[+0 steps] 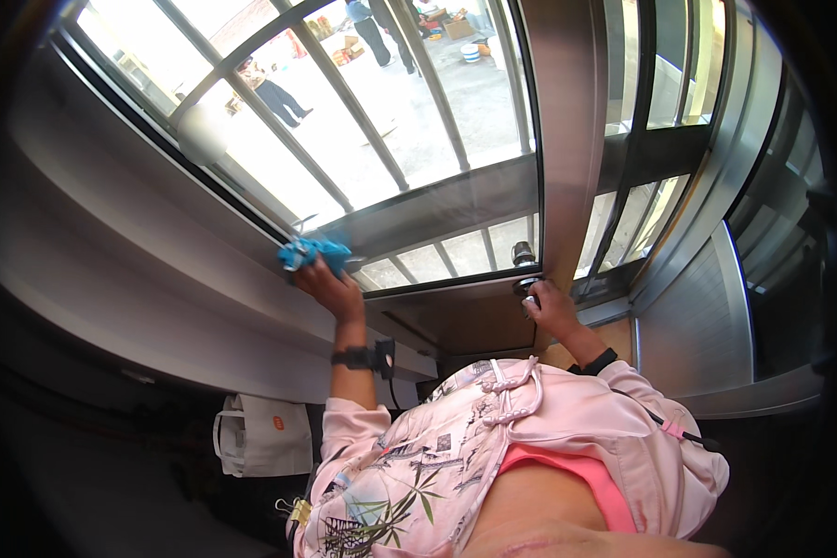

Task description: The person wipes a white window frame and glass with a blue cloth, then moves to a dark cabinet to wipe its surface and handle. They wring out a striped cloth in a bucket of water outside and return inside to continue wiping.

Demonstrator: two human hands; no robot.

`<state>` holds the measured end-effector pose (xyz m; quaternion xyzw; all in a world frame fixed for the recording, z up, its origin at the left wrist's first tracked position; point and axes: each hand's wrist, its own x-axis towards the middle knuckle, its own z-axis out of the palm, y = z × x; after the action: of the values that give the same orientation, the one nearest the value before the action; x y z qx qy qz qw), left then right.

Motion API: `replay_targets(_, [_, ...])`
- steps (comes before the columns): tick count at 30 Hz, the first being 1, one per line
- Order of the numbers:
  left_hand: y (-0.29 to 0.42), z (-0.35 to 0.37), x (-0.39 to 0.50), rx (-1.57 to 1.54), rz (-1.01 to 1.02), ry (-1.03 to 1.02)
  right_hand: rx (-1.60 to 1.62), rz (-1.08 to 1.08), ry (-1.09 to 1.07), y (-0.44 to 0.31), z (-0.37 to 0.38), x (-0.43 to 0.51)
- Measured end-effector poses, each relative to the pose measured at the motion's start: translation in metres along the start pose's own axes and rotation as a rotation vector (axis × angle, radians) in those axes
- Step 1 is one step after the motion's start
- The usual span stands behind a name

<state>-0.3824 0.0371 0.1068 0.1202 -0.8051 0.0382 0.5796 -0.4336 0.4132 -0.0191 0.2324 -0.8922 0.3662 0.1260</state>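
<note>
My left hand (pixel 329 287) is closed around a crumpled blue cloth (pixel 321 252). The cloth lies against the lower left corner of a glass door pane (pixel 453 202), where the glass meets its dark frame edge. At the door's right side, my right hand (pixel 554 307) grips a metal door handle (pixel 528 287); the fingers partly cover it. Just beyond, through the glass, shows another round metal knob or its reflection (pixel 523 252). Metal bars (pixel 352 108) run behind the pane.
A white paper bag (pixel 275 436) stands at lower left, beside a pale wall (pixel 146 265). To the right is a metal-framed door panel (pixel 697 307). Outside, several people (pixel 279 94) stand on a paved yard with cardboard boxes (pixel 459 28) and a white-and-blue bucket (pixel 470 53).
</note>
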Motion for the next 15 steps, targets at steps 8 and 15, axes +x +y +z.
replay_targets(8, [0.015, -0.033, 0.029, -0.322, -0.362, -0.054, 0.079, -0.089, -0.055, 0.004, -0.009, -0.001])
replay_targets(15, [0.020, -0.079, 0.273, -0.138, 0.302, 0.258, 0.087, -0.077, -0.035, 0.001, -0.007, -0.013])
